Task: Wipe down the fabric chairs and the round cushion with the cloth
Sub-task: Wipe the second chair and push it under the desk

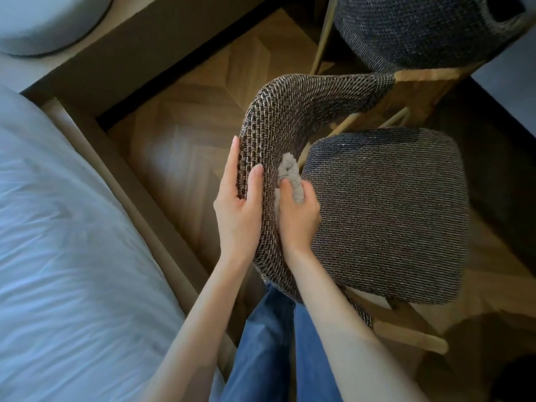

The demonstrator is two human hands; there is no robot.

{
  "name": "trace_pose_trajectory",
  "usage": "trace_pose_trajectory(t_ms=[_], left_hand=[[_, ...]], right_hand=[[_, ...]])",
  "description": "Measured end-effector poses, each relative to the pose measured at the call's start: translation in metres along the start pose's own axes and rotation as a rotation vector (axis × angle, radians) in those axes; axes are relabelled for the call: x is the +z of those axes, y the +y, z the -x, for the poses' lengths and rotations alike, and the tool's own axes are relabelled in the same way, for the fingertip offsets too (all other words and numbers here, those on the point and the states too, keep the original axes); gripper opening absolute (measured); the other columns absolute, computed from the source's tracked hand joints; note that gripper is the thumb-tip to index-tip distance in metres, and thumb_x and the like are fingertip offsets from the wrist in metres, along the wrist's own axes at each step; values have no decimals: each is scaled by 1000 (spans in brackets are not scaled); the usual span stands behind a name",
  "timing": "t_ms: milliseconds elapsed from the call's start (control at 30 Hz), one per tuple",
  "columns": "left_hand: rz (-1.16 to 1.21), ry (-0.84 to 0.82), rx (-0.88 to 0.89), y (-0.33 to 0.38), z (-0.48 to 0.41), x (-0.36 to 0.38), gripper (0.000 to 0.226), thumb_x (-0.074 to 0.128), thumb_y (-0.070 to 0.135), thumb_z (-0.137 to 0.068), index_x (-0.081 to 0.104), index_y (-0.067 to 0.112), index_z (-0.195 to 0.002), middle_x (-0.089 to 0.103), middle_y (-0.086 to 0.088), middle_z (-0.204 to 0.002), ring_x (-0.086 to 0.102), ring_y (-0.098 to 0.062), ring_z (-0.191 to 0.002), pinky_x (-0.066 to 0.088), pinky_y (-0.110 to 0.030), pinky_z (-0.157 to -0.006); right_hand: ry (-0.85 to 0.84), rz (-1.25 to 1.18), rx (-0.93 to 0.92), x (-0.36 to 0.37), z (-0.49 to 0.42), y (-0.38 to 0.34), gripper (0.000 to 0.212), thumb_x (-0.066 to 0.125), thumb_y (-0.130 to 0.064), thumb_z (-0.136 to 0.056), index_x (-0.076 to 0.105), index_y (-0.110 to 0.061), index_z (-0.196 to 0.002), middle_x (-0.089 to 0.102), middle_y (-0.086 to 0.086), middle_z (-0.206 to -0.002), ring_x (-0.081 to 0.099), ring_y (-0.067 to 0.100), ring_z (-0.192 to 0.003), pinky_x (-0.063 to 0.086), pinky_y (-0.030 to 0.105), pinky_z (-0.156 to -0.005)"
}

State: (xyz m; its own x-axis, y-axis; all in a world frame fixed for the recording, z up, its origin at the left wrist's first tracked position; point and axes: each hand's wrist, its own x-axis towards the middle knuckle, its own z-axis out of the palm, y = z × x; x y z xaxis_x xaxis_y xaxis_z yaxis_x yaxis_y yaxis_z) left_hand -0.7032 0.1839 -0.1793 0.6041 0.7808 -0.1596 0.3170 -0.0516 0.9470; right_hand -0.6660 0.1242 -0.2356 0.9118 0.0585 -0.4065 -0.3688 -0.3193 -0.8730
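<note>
A fabric chair with a dark woven seat (385, 210) and a curved woven backrest (293, 111) stands in front of me. My left hand (237, 198) grips the backrest's top edge, fingers on the outer side and thumb on the inner side. My right hand (298, 216) holds a bunched grey-beige cloth (290, 175) and presses it against the inner face of the backrest. A second dark fabric chair (420, 27) stands at the top right. The round grey cushion (43, 21) lies at the top left.
A bed with pale bedding (63, 242) fills the left side, its wooden frame (139, 204) running beside the chair. Herringbone wood floor (185, 140) shows between bed and chair. My blue-trousered legs (269, 343) are below the backrest.
</note>
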Motion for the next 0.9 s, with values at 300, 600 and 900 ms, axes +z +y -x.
trace_pose_trajectory(t_ms=[300, 600, 900], left_hand=[[6, 31, 63, -6, -1, 1, 53, 54, 23, -97, 36, 19, -148, 50, 7, -142, 49, 2, -125, 43, -21, -104], [34, 50, 45, 3, 6, 2, 50, 53, 19, -98, 39, 16, -146, 56, 23, -128, 53, 12, -113, 44, -8, -92], [64, 143, 9, -7, 31, 8, 44, 49, 15, -100, 41, 15, -144, 55, 50, -96, 54, 23, -86, 41, -1, -74]], right_hand=[[-125, 190, 223, -7, -39, 67, 14, 52, -36, -98, 57, -23, -99, 63, 1, -100, 57, 19, -90, 41, 27, -73], [-188, -43, -92, -31, 36, 1, 37, 48, -55, -91, 61, -33, -118, 60, -9, -124, 54, 0, -116, 43, 24, -100], [47, 99, -354, -27, 61, 8, 29, 55, -35, -92, 68, -11, -101, 60, 2, -103, 60, 9, -95, 46, 15, -83]])
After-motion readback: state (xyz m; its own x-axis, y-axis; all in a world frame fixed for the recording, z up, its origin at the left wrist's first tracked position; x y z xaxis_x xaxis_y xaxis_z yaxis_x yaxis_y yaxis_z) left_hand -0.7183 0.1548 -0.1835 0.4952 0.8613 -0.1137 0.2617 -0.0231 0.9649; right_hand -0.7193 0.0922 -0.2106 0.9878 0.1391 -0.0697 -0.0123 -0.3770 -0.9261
